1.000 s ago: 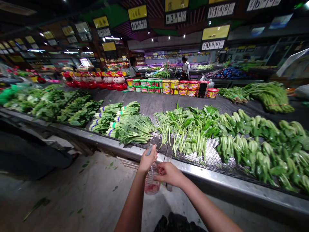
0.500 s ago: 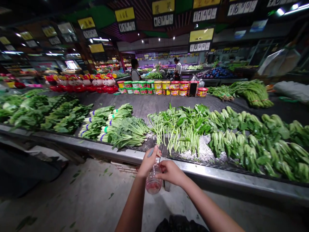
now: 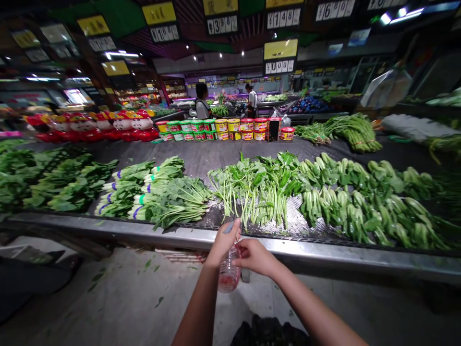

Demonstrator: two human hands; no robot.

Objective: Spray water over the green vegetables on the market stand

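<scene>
A clear ribbed plastic bottle with something reddish in its lower part hangs in front of the stall's metal edge. My left hand is closed around its top, which the fingers hide. A small grey piece, its kind unclear, shows at that hand. From the other side, my right hand pinches the bottle near its neck with thumb and fingers. Just beyond the hands, loose leafy stems lie on the perforated metal display.
The stall's metal edge runs across in front of me. Banded greens lie left, bok choy right. Stacked tubs line the back. Two people stand farther off. A dark-clothed leg is at lower left.
The view has turned a little to the right, so the stall and signs have shifted left. Both hands keep their grip on the bottle, almost unmoved in the picture.
</scene>
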